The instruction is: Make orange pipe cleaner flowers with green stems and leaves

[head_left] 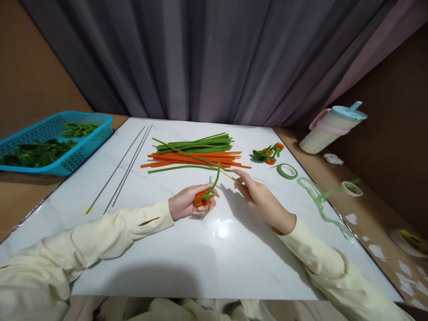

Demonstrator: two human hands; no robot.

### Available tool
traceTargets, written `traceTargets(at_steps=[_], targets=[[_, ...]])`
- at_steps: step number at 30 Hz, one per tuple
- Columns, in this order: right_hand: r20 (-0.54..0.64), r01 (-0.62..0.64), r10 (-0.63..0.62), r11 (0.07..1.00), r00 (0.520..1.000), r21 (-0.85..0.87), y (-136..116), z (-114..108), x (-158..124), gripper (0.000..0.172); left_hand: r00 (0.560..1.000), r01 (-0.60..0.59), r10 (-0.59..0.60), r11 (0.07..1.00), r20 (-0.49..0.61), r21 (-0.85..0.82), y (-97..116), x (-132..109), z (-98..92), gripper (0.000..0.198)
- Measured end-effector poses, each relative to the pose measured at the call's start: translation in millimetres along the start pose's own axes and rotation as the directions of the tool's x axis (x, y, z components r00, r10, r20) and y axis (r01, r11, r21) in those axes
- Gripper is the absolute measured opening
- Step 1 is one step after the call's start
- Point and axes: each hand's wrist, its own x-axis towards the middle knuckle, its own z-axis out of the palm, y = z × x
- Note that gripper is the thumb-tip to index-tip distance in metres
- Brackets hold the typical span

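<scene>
My left hand (187,203) rests on the white marble board (160,249), its fingers closed round a small orange pipe-cleaner coil (201,198) with a green pipe cleaner (216,178) sticking up out of it. My right hand (259,196) pinches a thin wooden stick (230,177) that points left towards the green stem. Just beyond both hands lies a pile of orange pipe cleaners (197,159) and green pipe cleaners (197,145).
A blue basket (85,145) of green pieces stands at the far left. Thin dark wires (127,167) lie on the board's left. Finished orange-and-green pieces (267,154), a green tape roll (286,171), loose tape strip (317,196), another roll (351,189) and a lidded cup (331,127) are at right.
</scene>
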Motion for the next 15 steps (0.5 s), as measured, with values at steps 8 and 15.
traceTargets(at_steps=[8, 15], targets=[[-0.001, 0.239, -0.244, 0.952, 0.970, -0.192, -17, -43, -5, 0.024, 0.995, 0.104, -0.103, 0.989, -0.012, 0.104, 4, -2, 0.7, 0.036], [0.482, 0.263, -0.172, 0.956, 0.859, -0.128, -44, -49, 13, 0.022, 0.999, 0.045, -0.041, 0.986, -0.028, 0.158, 2, -4, 4.2, 0.038]])
